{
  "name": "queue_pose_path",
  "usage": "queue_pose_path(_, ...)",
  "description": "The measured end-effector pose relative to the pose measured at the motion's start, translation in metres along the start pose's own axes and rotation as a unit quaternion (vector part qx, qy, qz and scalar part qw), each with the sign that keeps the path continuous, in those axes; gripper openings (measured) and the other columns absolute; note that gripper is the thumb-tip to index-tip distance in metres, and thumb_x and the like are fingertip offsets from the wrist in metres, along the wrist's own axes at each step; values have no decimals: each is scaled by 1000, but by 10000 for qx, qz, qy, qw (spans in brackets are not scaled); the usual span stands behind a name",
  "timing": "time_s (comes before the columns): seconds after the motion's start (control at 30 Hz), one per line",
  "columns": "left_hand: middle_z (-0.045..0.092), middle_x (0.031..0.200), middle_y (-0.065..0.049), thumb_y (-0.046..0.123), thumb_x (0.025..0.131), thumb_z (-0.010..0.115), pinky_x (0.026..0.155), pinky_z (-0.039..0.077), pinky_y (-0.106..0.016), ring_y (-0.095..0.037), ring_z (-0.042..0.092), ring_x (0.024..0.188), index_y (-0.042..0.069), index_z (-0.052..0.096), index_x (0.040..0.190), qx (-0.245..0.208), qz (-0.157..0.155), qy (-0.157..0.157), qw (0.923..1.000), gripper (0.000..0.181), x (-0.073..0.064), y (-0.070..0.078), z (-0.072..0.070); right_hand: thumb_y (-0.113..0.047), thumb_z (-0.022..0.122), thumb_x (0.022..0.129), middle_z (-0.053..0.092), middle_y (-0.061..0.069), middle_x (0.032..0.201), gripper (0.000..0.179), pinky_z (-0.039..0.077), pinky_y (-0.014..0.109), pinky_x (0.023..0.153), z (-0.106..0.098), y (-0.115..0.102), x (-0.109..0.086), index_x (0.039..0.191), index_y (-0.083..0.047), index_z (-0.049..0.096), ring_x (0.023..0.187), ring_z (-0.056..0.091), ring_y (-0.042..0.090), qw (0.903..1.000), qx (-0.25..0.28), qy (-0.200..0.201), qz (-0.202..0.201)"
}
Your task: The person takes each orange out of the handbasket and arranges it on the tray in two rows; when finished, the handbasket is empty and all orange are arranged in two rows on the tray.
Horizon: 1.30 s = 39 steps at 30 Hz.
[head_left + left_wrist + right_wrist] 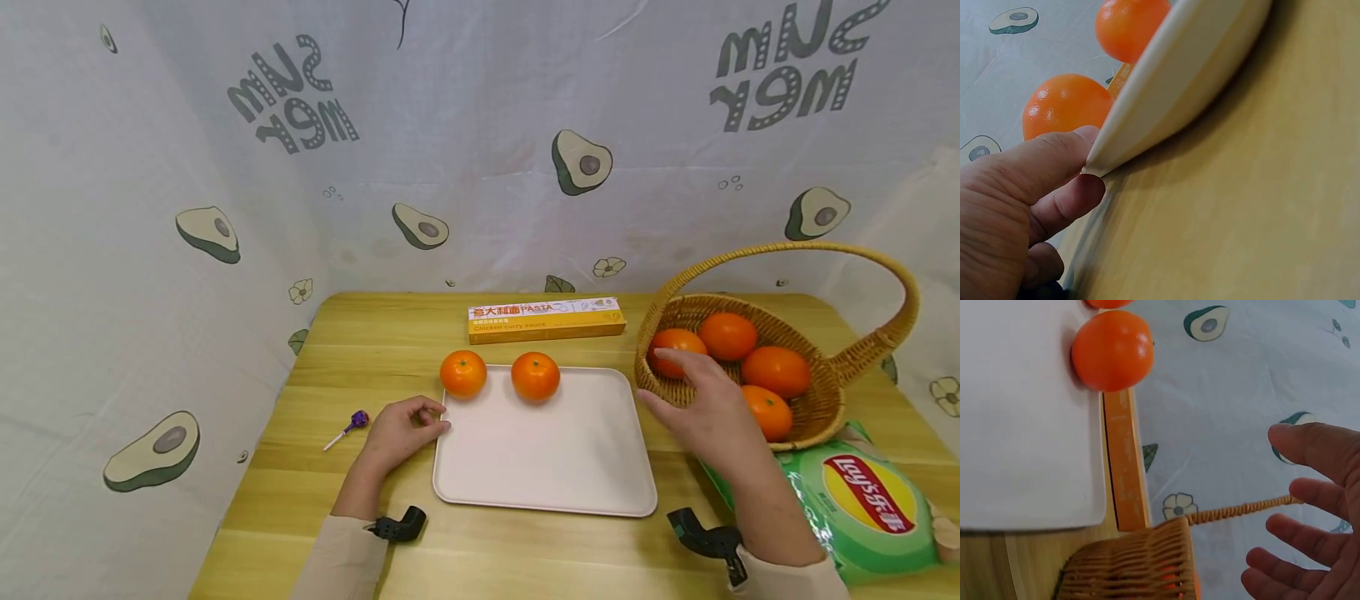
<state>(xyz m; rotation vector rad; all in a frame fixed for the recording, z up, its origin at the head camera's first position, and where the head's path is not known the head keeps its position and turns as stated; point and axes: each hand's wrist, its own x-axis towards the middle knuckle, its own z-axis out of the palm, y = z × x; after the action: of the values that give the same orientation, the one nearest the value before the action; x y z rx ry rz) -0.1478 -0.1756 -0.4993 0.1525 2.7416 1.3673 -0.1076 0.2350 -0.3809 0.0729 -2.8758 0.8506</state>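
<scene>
My left hand (401, 433) pinches the left rim of a white rectangular tray (547, 467) between thumb and fingers; the left wrist view shows the thumb (1066, 150) over the rim. Two oranges sit along the tray's far side, one orange (462, 374) at the far left corner, another orange (536, 377) farther right. My right hand (708, 408) is held with fingers spread by the left side of a wicker basket (828, 400), nothing in its grasp. Several oranges lie in the basket, among them an orange (776, 372); the right hand partly covers them in the head view.
Behind the tray lies a yellow and white pasta box (547, 321). A purple-wrapped lollipop (358, 419) lies left of my left hand. In front of the basket is a green bag of chips (862, 508). The basket's tall handle (787, 247) arches above it. A printed curtain (480, 167) hangs behind the table.
</scene>
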Motion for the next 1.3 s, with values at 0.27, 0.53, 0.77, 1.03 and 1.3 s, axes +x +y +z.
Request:
queue_pose_path(0.27, 66, 74, 11, 26, 83, 85, 62, 43, -23, -10, 55, 66, 24, 77, 97, -67, 64, -19, 10000, 16, 0, 0, -1, -43, 78, 89, 48, 31, 144, 73, 38, 74, 96, -23, 25, -5, 143, -4, 51, 128, 45, 54, 9992, -393, -62, -40)
queue_pose_path(0.53, 66, 75, 11, 27, 84, 85, 63, 43, -23, -11, 55, 67, 24, 76, 98, 6, 5, -45, 10000, 17, 0, 1, -1, -46, 75, 91, 44, 39, 143, 77, 34, 77, 92, -44, 63, -4, 145, 1, 47, 125, 40, 61, 9967, -713, -339, 163)
queue_pose_path(0.77, 66, 75, 11, 27, 84, 85, 64, 43, -24, -11, 55, 68, 23, 77, 99, 21, 20, -71, 10000, 17, 0, 1, -2, -41, 78, 89, 41, 39, 142, 75, 30, 77, 93, -51, 95, -3, 142, 3, 49, 125, 38, 61, 9952, -808, -545, -90)
queue_pose_path(1.03, 67, 76, 10, 27, 84, 85, 64, 43, -23, -12, 56, 69, 23, 76, 99, -33, -46, -92, 9999, 18, 0, 0, -2, -46, 80, 87, 35, 44, 139, 80, 33, 79, 90, -58, 116, -4, 143, 3, 48, 121, 36, 63, 9895, -1039, -1002, -16)
queue_pose_path(1.3, 67, 76, 10, 28, 84, 84, 63, 43, -24, -12, 56, 68, 23, 76, 99, -11, -59, -69, 10000, 18, -1, 1, -1, -49, 79, 86, 29, 50, 137, 86, 34, 81, 88, -62, 128, -1, 144, 5, 45, 117, 35, 64, 9844, -1058, -1397, 190)
